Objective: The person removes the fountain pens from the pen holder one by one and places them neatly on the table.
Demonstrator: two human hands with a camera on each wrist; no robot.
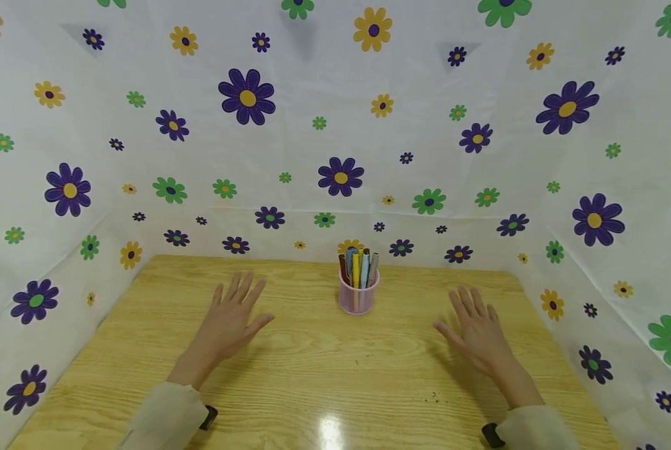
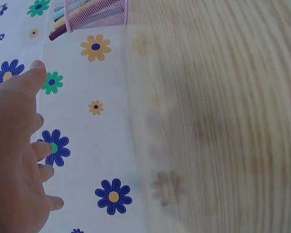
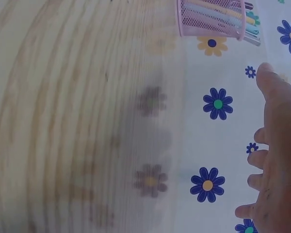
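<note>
- Stands upright at the far middle of the bench [image 1: 335, 356], long axis vertical, mouth up: pink mesh cup [image 1: 358, 300], round-walled.
- Holds slim, smooth pens [image 1: 356, 269], leaning slightly apart above the rim.
- Well left of the cup, left hand [image 1: 231, 326] spread, thumb toward it; well right, right hand [image 1: 477, 330] likewise spread.
- Shows glossy wood grain between cup and both hands.
- Meets white flowered sheet [image 1: 301, 131] along the far edge, just behind the cup.

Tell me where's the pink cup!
In the head view, the pink cup stands just right of centre, near the far edge of the table, before the flowery cloth.
</note>
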